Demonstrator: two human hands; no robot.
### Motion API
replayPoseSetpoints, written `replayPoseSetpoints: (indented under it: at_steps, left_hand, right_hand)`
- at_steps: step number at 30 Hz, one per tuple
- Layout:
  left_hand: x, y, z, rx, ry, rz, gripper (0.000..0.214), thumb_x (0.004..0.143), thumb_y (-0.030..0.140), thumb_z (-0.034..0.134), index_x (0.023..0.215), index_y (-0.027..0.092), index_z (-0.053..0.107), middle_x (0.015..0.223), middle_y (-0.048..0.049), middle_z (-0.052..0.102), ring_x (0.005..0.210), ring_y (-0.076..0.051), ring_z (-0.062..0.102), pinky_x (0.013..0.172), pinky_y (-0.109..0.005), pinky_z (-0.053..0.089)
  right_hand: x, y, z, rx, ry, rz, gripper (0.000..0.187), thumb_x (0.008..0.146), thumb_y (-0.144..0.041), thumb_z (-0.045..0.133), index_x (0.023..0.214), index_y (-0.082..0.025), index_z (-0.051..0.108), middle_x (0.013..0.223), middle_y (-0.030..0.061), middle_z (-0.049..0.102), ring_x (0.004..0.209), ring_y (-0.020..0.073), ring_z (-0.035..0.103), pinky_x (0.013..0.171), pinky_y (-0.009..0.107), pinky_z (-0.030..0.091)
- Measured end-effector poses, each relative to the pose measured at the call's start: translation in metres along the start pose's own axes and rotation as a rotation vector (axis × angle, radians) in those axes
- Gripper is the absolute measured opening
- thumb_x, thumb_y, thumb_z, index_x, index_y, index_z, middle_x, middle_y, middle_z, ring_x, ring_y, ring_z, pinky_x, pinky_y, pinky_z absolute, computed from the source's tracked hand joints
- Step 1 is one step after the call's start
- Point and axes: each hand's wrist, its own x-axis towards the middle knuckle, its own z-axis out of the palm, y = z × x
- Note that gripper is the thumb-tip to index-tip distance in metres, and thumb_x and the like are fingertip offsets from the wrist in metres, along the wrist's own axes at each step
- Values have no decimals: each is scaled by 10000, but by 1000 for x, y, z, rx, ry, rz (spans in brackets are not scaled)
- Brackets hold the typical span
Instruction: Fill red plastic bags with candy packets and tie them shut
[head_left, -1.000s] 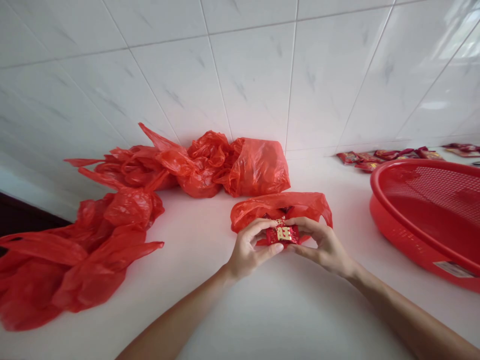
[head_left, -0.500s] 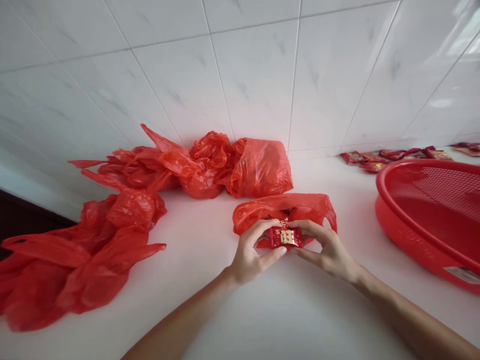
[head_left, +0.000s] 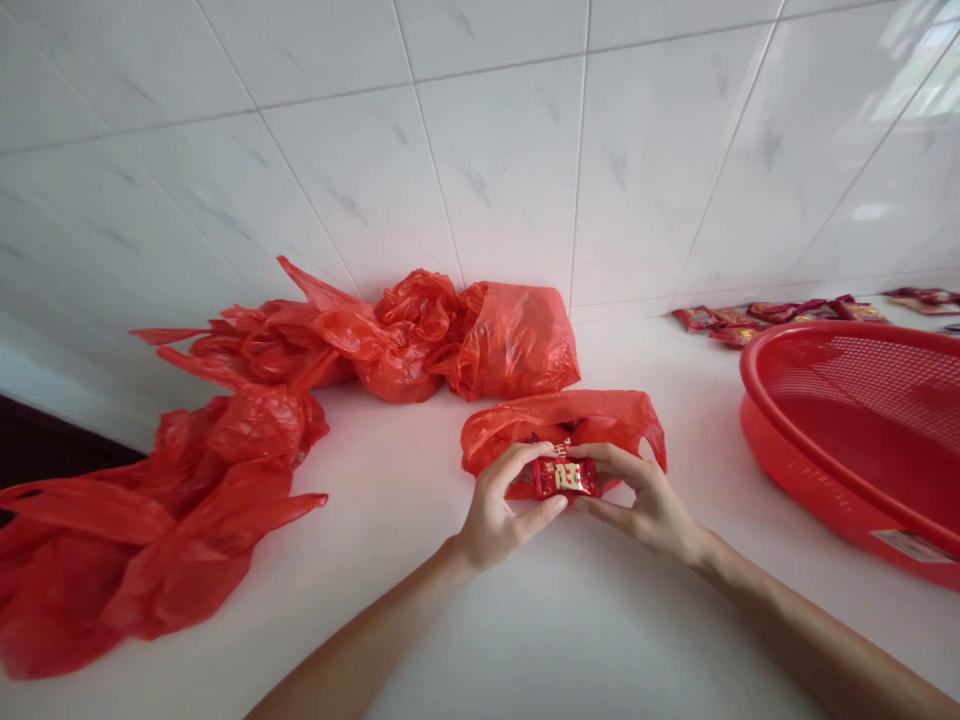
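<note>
White counter [head_left: 390,490] | left hand [head_left: 491,515], right hand [head_left: 660,503]: grip clamped on red-and-gold packet [head_left: 568,478] | red bag [head_left: 562,406] just beyond

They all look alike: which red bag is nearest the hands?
The open red bag by the packet in left hand and right hand; the other bags lie farther back or left.

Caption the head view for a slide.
Left hand and right hand hold a red packet at an open red bag, red basket to the right.

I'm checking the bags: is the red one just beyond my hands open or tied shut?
Open. The red bag gapes beneath its raised upper edge, and a dark wrapper shows inside. No knot is visible.
</note>
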Motion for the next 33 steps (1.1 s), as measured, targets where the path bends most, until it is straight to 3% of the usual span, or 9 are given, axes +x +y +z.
replayPoseSetpoints:
  at_steps: [5,16,24,33]
  left_hand:
    - [1,1,-2,27,-4,50,436,824,279,766,1235,225,633,1156,-89,718,1089,-263,699,951,-458,595]
    - [2,2,-2,9,-1,11,425,828,319,769,1224,205,663,1139,-92,725,1060,-253,703,934,-425,595]
    - [0,1,-3,13,5,-48,430,823,348,774,1219,210,681,1157,-96,729,1057,-266,707,937,-435,592]
    - [2,3,-3,16,-3,17,415,829,304,762,1228,217,687,1089,-80,751,989,-241,722,908,-419,605]
  right_hand:
    - [0,1,1,25,-12,19,425,910,-286,694,1307,-211,562,1148,109,756,958,222,743,820,357,623]
    - [-2,3,0,-12,13,26,508,899,-320,717,1361,-208,539,1108,95,768,938,219,741,816,349,619]
    - [0,1,-1,6,-23,47,421,890,-359,727,1265,-213,605,1112,84,762,921,211,735,809,334,618]
    - [-2,0,1,-13,-32,34,352,907,-351,694,1215,-205,606,1070,86,750,877,201,720,784,328,611]
